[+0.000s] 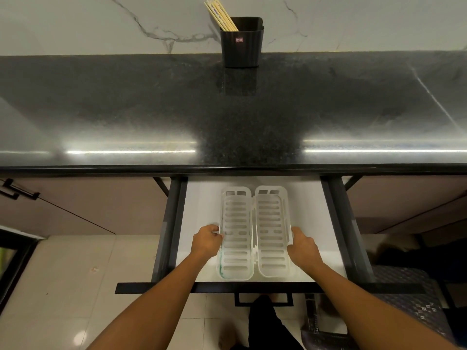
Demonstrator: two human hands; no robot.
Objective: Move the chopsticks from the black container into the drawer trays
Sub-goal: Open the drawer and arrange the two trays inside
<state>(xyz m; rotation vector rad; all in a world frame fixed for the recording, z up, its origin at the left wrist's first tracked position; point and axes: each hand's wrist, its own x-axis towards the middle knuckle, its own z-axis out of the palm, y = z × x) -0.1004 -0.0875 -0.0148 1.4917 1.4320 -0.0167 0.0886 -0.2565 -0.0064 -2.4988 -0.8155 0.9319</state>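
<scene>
A bundle of pale wooden chopsticks [221, 15] leans left in a black container [241, 42] at the back of the dark counter, against the marble wall. Below, a drawer [199, 210] stands pulled out, holding two white slotted trays side by side: the left tray [236, 233] and the right tray [273, 231]. Both trays hold nothing. My left hand [206, 242] grips the outer left rim of the left tray. My right hand [302, 246] grips the outer right rim of the right tray.
The glossy black granite counter [227, 117] spans the view above the drawer. A black drawer front with a handle [264, 298] sits nearest me. Cabinet doors flank the drawer. Tiled floor and a patterned dark cloth [409, 299] lie below at the right.
</scene>
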